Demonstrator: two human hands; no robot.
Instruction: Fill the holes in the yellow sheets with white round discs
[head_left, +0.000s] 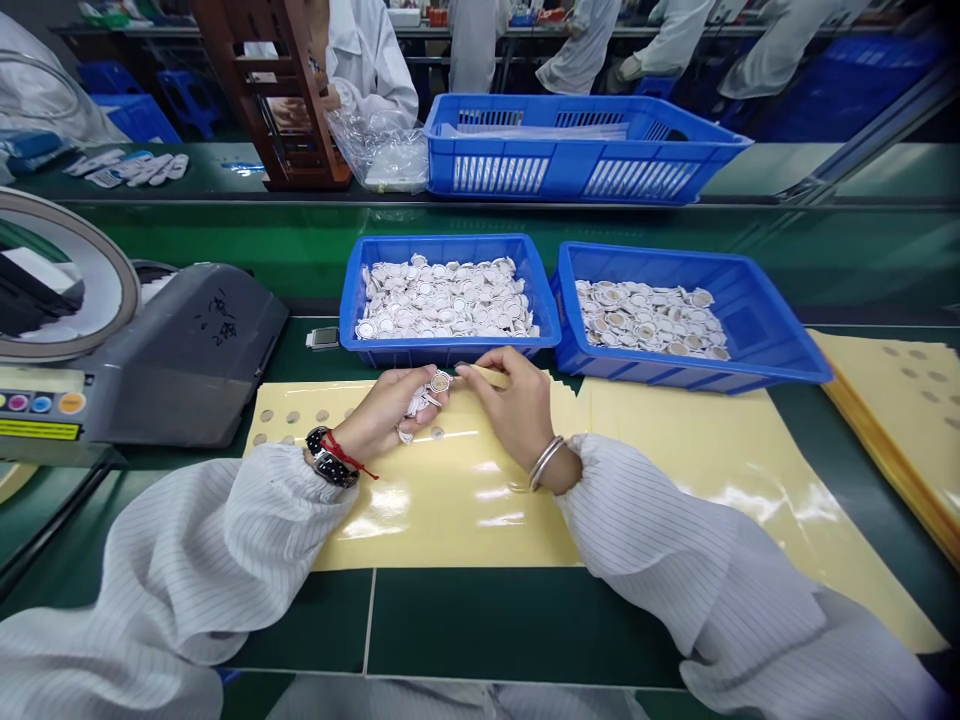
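Observation:
My left hand (384, 408) is closed around several small white round pieces (421, 398), with one ring-marked piece (440, 381) held up at the fingertips. My right hand (519, 408) pinches a thin tool with a yellowish handle (493, 376); its tip meets or nearly meets that piece, and its exact kind is hard to make out. Both hands are above a glossy yellow sheet (450, 510). Small greyish discs (293, 417) lie in rows on the sheet's left part, partly hidden by my left hand.
Beyond my hands stand a blue bin (450, 350) and a second blue bin (697, 375), both holding white round pieces. A grey tape dispenser (202, 350) is at left, a stack of yellow sheets (892, 440) at right. A blue basket (570, 165) stands behind; people work beyond.

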